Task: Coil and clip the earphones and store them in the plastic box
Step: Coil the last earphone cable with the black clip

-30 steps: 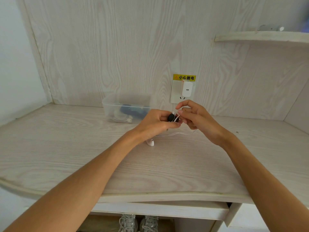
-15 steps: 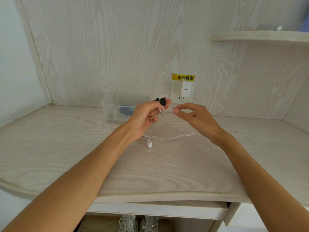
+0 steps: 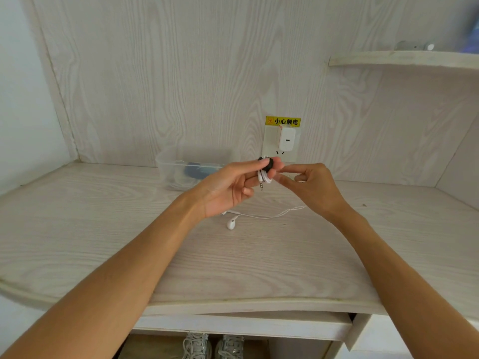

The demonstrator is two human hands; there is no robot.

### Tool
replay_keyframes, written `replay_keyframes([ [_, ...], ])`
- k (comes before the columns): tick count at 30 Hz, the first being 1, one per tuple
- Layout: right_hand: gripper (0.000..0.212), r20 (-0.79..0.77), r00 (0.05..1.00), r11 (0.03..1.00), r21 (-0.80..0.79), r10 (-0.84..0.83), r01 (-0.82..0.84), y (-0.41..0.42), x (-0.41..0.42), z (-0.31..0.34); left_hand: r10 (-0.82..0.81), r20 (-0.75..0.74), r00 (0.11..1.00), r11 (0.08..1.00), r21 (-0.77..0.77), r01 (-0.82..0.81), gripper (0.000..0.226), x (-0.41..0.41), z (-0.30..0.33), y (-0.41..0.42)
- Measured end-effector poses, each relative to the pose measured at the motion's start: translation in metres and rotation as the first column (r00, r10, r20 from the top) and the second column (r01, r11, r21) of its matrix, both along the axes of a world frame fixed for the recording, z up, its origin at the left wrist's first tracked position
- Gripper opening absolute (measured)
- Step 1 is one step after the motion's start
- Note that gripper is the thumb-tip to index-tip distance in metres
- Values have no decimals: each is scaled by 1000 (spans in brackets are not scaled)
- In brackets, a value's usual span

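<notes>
Behind the left hand (image 3: 228, 185) pinching a black clip (image 3: 268, 164), the plastic box (image 3: 166, 172) holds blurred items

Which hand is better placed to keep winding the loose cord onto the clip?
Right. The left hand is occupied pinching the clip, plug dangling. The right hand sits beside it, pinching the cord that trails to the earbud.
</notes>
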State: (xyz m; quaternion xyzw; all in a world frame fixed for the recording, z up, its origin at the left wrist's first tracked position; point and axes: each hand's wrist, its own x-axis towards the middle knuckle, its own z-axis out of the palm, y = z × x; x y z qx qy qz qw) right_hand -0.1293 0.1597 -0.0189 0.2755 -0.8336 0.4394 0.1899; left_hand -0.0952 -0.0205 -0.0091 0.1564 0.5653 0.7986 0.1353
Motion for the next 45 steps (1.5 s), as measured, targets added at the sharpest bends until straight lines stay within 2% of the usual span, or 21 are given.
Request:
replay_keyframes([
  [3, 20, 40, 998, 998, 41, 43, -44, -5, 1, -3, 14, -25, 1000, 998, 65, -13, 34, -2, 0, -1],
  [5, 15, 50, 995, 992, 86, 84, -88, -10, 3, -6, 55, -34, 998, 998, 40, -54, 36, -6, -3, -1],
  [8, 16, 72, 990, 984, 120, 124, -132, -15, 5, -9, 173, -141, 975, 970, -146, -194, 34, -13, -13, 1],
  [11, 15, 162, 975, 977, 127, 151, -172, -14, 7, -6, 224, -271, 936, 890, -334, -310, 30, -15, -20, 3],
  [14, 15, 254, 952, 973, 108, 169, -202, -12, 8, -3, 214, -258, 942, 855, -418, -309, 28, -14, -18, 5],
  [16, 14, 278, 948, 983, 57, 154, -177, -11, 9, 2, 192, -233, 953, 846, -452, -281, 28, -12, -17, 6],
  [18, 12, 338, 918, 978, -52, 208, -202, -8, 8, 8, 155, -277, 948, 803, -524, -284, 23, -12, -18, 7],
  [20, 10, 390, 881, 964, -130, 267, -234, -6, 9, 12, 110, -319, 941, 774, -567, -283, 29, -10, -21, 7],
  [34, 15, 322, 925, 969, -206, 201, -139, 1, 0, 11, -40, -237, 971, 889, -451, -74, 30, -10, -17, 5],
  [39, 16, 254, 947, 969, -202, 195, -145, 2, -2, 9, -93, -218, 971, 863, -505, -31, 33, -9, -18, 6],
  [45, 18, 224, 951, 962, -218, 215, -166, 6, -3, 11, -40, -225, 974, 843, -531, -88, 32, -7, -16, 8],
])
